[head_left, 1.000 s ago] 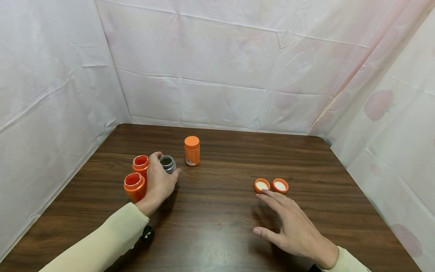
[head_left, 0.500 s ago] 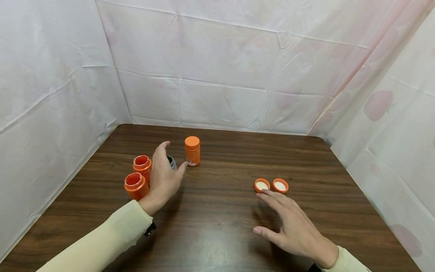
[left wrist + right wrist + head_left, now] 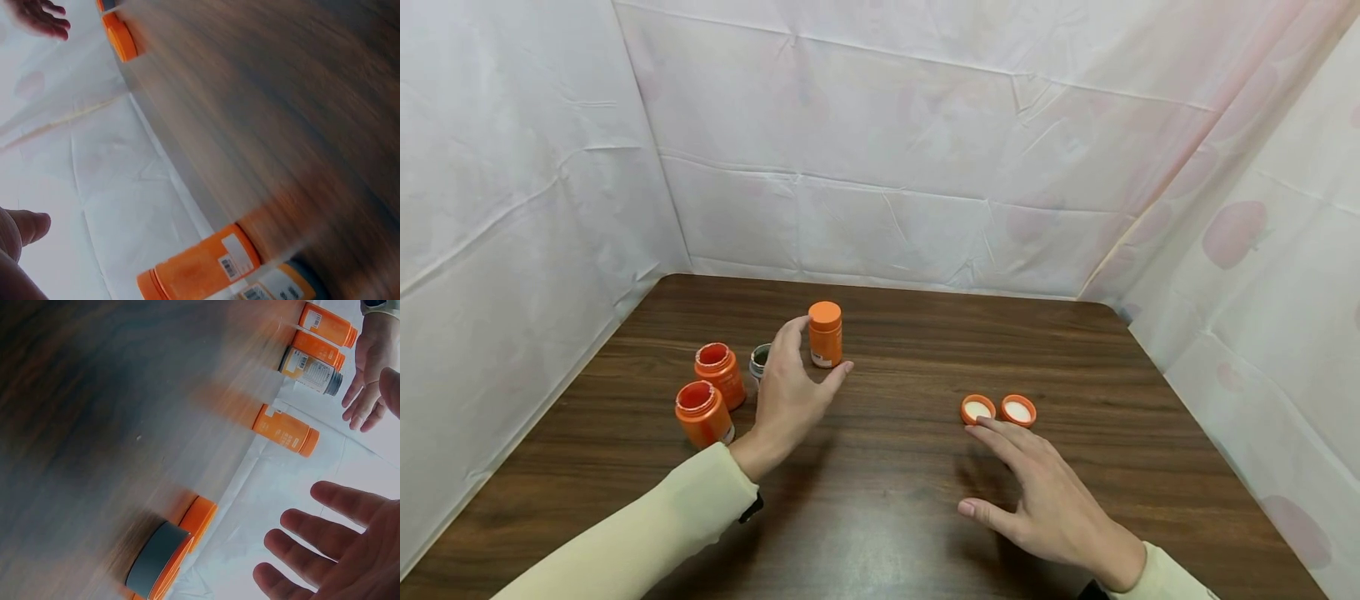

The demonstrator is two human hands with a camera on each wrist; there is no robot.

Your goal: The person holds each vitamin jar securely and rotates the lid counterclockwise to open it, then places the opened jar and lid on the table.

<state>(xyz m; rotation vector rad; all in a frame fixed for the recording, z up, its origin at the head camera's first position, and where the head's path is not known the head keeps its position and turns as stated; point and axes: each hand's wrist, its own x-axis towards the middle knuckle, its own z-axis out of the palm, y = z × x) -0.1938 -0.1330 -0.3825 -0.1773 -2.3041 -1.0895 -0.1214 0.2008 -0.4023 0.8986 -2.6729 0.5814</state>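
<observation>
My left hand (image 3: 788, 396) reaches toward a capped orange bottle (image 3: 826, 337), thumb and fingers spread apart, holding nothing. In the right wrist view a gap shows between that hand and the bottle. Behind the left hand stands an uncapped grey bottle (image 3: 758, 360), partly hidden. Two uncapped orange bottles (image 3: 720, 375) (image 3: 703, 414) stand upright to its left. Over the table's right side my right hand (image 3: 1045, 500) hovers with loose, spread fingers. Just beyond its fingertips lie two orange caps (image 3: 977, 407) (image 3: 1018, 409), white linings up. A dark grey cap (image 3: 157, 559) appears in the right wrist view.
The brown wooden table (image 3: 887, 467) has rounded far corners. Pale curtains (image 3: 880, 150) hang along its back and both sides. Light sleeves cover both forearms, with a dark band (image 3: 751, 507) at the left wrist.
My left hand has let go of the grey bottle and moved right to the capped orange bottle, fingers opening wider. The right hand and the caps have stayed in place.
</observation>
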